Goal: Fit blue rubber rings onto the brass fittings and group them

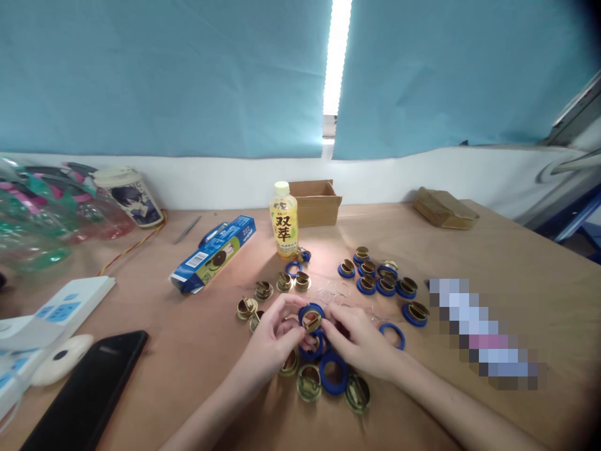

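Observation:
Between my two hands, a blue ring surrounds a round brass-coloured metal fitting. My left hand pinches its left side, while my right hand grips the right side with thumb and fingers. Just below lie loose blue rings, one of them a thick blue ring, beside brass fittings such as the fitting and another fitting. More bare fittings rest beyond my left hand. Past my right hand sit several fittings with blue rings around them, along with a loose ring.
Thin wire rings lie beyond my hands. Farther back stand a yellow drink bottle, a blue carton and an open cardboard box. A phone, power strip and spray bottles are at left; a blurred-out object lies right.

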### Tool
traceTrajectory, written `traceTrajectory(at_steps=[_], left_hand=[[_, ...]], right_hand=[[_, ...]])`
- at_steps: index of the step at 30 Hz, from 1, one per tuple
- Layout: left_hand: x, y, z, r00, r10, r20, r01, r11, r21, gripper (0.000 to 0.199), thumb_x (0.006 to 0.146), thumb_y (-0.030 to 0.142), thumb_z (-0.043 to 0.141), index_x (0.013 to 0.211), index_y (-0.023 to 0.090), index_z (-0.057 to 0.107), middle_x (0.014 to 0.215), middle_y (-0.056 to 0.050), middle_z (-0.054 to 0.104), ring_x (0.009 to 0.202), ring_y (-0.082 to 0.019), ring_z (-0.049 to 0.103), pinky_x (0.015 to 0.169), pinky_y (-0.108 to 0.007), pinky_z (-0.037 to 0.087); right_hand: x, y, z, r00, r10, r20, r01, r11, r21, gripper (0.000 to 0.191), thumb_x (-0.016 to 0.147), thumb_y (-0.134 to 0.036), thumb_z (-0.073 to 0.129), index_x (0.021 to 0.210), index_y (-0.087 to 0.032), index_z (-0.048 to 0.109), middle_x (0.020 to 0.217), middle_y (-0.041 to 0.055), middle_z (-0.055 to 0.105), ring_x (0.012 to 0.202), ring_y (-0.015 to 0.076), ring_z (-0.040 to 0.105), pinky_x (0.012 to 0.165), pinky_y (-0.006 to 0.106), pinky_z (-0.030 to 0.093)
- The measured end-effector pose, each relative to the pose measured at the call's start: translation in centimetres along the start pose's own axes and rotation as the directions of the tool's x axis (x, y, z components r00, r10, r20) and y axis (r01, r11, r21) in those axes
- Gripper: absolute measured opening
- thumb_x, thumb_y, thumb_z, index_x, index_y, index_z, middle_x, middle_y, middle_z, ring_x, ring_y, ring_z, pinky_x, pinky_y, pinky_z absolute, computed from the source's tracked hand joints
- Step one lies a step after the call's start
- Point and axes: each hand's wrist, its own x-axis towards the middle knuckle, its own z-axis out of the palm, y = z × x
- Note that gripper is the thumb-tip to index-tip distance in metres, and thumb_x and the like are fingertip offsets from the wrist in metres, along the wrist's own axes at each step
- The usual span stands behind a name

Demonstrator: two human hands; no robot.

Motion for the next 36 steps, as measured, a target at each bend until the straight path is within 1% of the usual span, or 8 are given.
traceTrajectory(at_steps=[9, 22, 36], left_hand=[[0.07, -0.20, -0.07, 1.000, -0.001, -0.002, 0.001, 1.000, 0.000, 0.028, 0.071, 0.014, 0.069, 0.095, 0.019, 0.055, 0.076, 0.003, 0.068, 0.059, -0.011, 0.065, 0.060, -0.025, 0.053], [0.12, -0.50, -0.18, 1.000, -0.014, -0.013, 0.014, 1.000, 0.003, 0.029, 0.071, 0.017, 0.071, 0.095, 0.019, 0.055, 0.080, 0.002, 0.069, 0.059, -0.011, 0.065, 0.060, -0.025, 0.053], [0.19, -0.15, -0.13, 1.000, -0.021, -0.004, 0.021, 1.000, 0.020, 0.029, 0.071, 0.015, 0.070, 0.095, 0.019, 0.055, 0.080, 0.002, 0.069, 0.058, -0.011, 0.065, 0.060, -0.024, 0.054]], right_hand=[[-0.06, 0.21, 0.08, 1.000, 0.001, -0.002, -0.001, 1.000, -0.010, 0.029, 0.097, -0.024, 0.045, 0.070, -0.021, 0.036, 0.063, -0.0048, 0.044, 0.057, 0.0115, 0.043, 0.055, 0.025, 0.028], [-0.07, 0.24, 0.15, 1.000, 0.000, 0.009, 0.000, 1.000, -0.015, 0.029, 0.097, -0.023, 0.045, 0.070, -0.021, 0.035, 0.063, -0.0041, 0.045, 0.058, 0.0119, 0.044, 0.055, 0.026, 0.029], [-0.14, 0.20, 0.07, 1.000, -0.005, 0.002, 0.005, 1.000, -0.023, 0.029, 0.097, -0.024, 0.045, 0.070, -0.021, 0.036, 0.064, -0.0041, 0.045, 0.059, 0.0120, 0.044, 0.055, 0.026, 0.028]])
